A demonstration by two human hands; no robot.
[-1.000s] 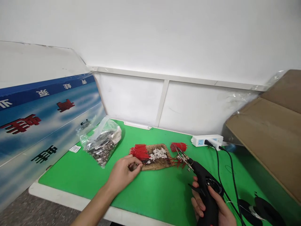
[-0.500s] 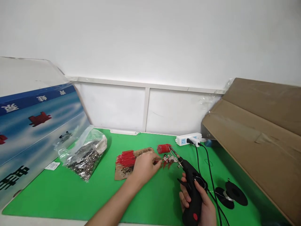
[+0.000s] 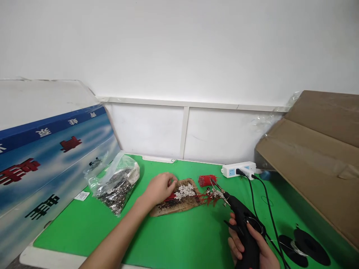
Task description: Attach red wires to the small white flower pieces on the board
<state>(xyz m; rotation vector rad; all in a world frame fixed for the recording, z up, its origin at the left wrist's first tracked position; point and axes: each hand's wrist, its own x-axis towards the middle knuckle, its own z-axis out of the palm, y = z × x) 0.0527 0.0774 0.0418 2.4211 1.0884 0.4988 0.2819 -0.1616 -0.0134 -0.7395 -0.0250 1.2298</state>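
Grips the soldering gun (image 3: 238, 210) in the right hand (image 3: 263, 243), curled round its handle, with the tip near the red wire bundle (image 3: 205, 181), and bends the left hand (image 3: 158, 189) over the red wires (image 3: 170, 197) on the scorched board (image 3: 179, 206), beside the silver pieces (image 3: 185, 191), impossible to tell whether pinching any.

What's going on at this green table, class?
The right hand grips a black soldering tool, its tip by a red wire bundle. The left hand is over the left side of a scorched board with small metal pieces; whether it holds anything is hidden. A bag of metal parts lies farther left.
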